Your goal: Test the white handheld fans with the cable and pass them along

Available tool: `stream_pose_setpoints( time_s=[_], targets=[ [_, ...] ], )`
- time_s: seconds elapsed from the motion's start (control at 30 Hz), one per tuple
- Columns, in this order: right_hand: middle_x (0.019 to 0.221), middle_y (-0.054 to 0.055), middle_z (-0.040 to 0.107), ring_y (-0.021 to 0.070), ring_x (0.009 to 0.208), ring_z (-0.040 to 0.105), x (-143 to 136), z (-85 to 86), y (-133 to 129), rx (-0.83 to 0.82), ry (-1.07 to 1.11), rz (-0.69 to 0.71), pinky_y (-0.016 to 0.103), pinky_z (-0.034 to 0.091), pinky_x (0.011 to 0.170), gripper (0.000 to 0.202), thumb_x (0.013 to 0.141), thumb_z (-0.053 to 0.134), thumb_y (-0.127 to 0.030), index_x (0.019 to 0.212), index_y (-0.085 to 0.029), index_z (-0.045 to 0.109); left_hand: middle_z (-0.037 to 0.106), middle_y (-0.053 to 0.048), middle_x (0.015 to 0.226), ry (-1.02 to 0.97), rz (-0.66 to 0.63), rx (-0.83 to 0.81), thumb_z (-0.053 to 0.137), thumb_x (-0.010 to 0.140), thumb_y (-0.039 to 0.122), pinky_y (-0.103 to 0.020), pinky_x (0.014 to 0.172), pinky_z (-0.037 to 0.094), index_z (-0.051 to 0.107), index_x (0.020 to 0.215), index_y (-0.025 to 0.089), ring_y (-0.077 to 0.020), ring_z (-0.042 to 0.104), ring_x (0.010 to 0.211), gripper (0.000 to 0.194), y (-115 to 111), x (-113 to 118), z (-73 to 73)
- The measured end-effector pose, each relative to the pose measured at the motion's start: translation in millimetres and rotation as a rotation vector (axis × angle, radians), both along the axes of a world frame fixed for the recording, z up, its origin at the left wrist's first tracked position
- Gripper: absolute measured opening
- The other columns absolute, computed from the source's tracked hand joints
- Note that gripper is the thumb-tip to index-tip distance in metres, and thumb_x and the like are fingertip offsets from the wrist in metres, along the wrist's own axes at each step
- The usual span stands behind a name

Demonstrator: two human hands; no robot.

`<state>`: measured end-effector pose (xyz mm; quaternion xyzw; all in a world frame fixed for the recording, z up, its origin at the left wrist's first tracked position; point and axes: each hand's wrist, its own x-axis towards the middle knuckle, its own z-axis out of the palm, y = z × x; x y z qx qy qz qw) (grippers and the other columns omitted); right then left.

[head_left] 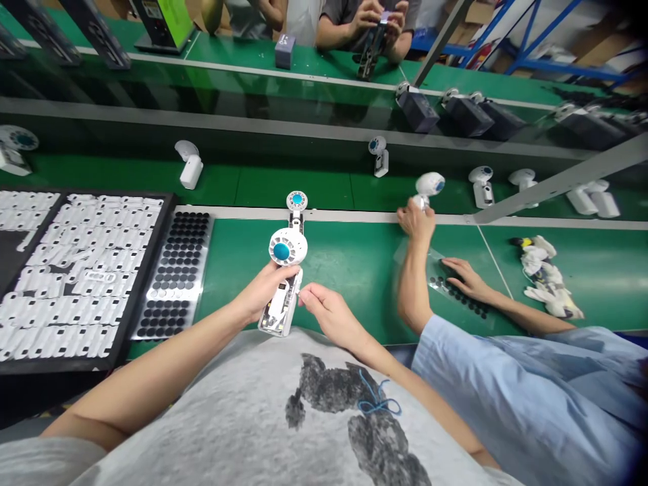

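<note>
My left hand [263, 290] is closed around a white handheld fan [287, 246] with a blue hub, its round head pointing away from me. The handle's face is uncovered, showing a white inner part and bits of circuitry. At the handle's right edge, my right hand [324, 310] has its fingers curled in a pinch; whatever lies between the fingertips is too small to make out. Just beyond the held fan, another fan [296, 200] with a blue hub rests by the pale strip, its lower part partly hidden.
On the left stand a black tray [169, 202] of white plastic parts and a sheet of black round pads [179, 270]. A co-worker's hand [419, 219] holds a fan at right. Gloves [547, 270] lie farther right. More fans [191, 165] sit along the belt; a slanted post [567, 179] crosses.
</note>
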<state>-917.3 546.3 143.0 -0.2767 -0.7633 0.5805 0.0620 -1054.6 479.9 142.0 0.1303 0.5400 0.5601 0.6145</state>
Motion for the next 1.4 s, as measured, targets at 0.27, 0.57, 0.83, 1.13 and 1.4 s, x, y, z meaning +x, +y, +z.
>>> stream_pose_setpoints(
  time_s=[0.27,0.57,0.83,1.13,1.4],
  targets=[
    [0.063,-0.003,0.050,0.0100,0.061,0.045,5.9,-2.7,-7.7,0.058,-0.045,0.080,0.022,0.033,0.060,0.025,0.088,0.036,-0.028,0.071,-0.016,0.051,0.052,-0.002,0.066,-0.025,-0.095,0.011,0.049,0.074,0.057,-0.021,0.044,0.038,0.049,0.096,0.016,-0.0111,0.050,0.051,0.046,-5.6,3.3,-1.5],
    [0.074,0.001,0.056,0.0125,0.071,0.050,5.1,-7.7,-16.8,-0.049,-0.003,0.037,0.025,0.038,0.068,0.025,0.089,0.036,-0.028,0.075,-0.015,0.052,0.048,0.001,0.063,0.061,-0.096,0.012,0.048,0.072,0.061,-0.024,0.044,0.043,0.045,0.100,0.018,-0.0113,0.049,0.048,0.051,-8.8,6.6,1.2],
    [0.071,0.000,0.056,0.0125,0.068,0.050,14.0,-5.6,-10.9,0.003,-0.064,0.021,0.024,0.037,0.066,0.029,0.088,0.036,-0.032,0.075,-0.016,0.056,0.049,0.002,0.063,0.127,-0.009,0.019,0.056,0.069,0.057,-0.019,0.044,0.038,0.050,0.092,0.016,-0.0075,0.045,0.047,0.047,-8.6,-10.0,-6.1],
    [0.056,-0.002,0.044,0.0141,0.053,0.040,46.3,-36.6,16.7,0.079,-0.158,-0.363,0.025,0.034,0.052,0.035,0.080,0.040,-0.050,0.070,-0.019,0.054,0.053,-0.004,0.058,0.416,0.032,-0.022,0.038,0.070,0.070,-0.022,0.045,0.037,0.050,0.077,0.012,-0.0114,0.049,0.047,0.059,68.5,-53.0,-64.4],
    [0.050,0.002,0.046,0.0223,0.057,0.047,56.8,-41.6,143.5,0.087,0.010,-0.529,0.032,0.035,0.045,0.042,0.074,0.032,-0.061,0.067,-0.029,0.058,0.057,-0.013,0.082,0.869,-0.219,0.058,0.037,0.069,0.070,-0.037,0.083,0.036,0.053,0.057,0.015,-0.0277,0.051,0.092,0.059,197.5,-23.5,-98.2]
  ],
)
